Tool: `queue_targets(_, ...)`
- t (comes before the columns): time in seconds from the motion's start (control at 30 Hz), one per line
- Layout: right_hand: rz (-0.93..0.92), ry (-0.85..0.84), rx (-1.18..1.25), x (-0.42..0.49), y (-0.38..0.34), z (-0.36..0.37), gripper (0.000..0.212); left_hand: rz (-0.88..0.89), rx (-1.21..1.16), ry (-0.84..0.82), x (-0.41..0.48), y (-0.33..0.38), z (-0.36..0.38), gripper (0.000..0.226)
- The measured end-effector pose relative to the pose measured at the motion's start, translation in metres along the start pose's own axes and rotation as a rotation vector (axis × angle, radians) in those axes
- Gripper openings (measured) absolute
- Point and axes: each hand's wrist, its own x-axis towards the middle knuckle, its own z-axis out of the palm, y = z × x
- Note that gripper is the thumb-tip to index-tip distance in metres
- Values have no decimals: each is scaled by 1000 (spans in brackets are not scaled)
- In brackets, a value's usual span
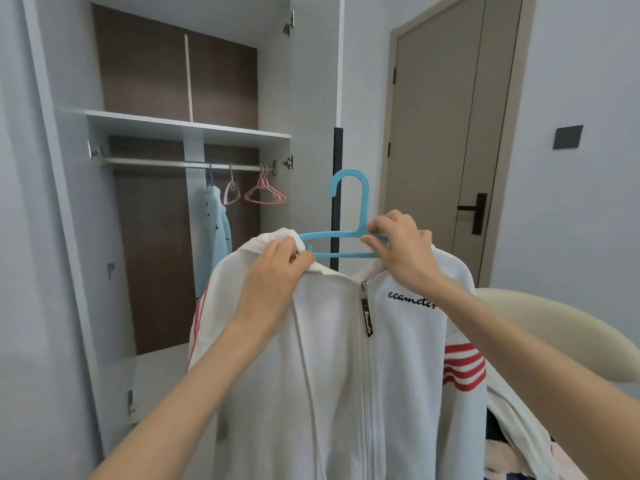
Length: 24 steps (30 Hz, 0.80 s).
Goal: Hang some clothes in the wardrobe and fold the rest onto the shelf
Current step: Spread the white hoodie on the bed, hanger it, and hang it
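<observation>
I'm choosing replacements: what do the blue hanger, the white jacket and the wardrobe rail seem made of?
The blue hanger: probably moulded plastic, smooth, evenly coloured, slightly glossy. The white jacket: soft matte fabric, likely a sweatshirt knit, draping in folds. The wardrobe rail: seemingly metal, pale silvery sheen.

Between left hand (277, 268) and right hand (401, 244): hanger (363, 209), smooth blue plastic, faintly glossy; below them: jacket (339, 375), white matt cloth, red stripes, metal zip pull (363, 285); beyond the left hand: satin metal rail (156, 162), pink plastic hangers (263, 192), dark matt wood-grain back panel (152, 254), smooth white shelf (187, 128); right of the right hand: matt beige door (436, 133).
</observation>
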Motion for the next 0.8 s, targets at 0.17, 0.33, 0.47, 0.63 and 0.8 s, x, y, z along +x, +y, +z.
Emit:
queue_targets(0.17, 104, -87, -94, -7, 22, 1, 10, -79, -6, -60, -9, -22, -6, 44)
queue_targets(0.33, 157, -133, 102, -12, 26, 2, 12, -98, -104, -146, -11, -24, -3, 35)
queue_targets(0.47, 41, -85, 99, -13, 22, -5, 10, -33, -209, -277, 3, -22, -13, 59)
queue_targets(0.63, -137, -20, 57, -14, 10, -4, 4, -43, -67, -326, 34, 3, -10, 41)
queue_targets(0.8, -164, 36, 72, -15, 13, -13, 11, -32, -48, -476, 35, 15, -9, 18)
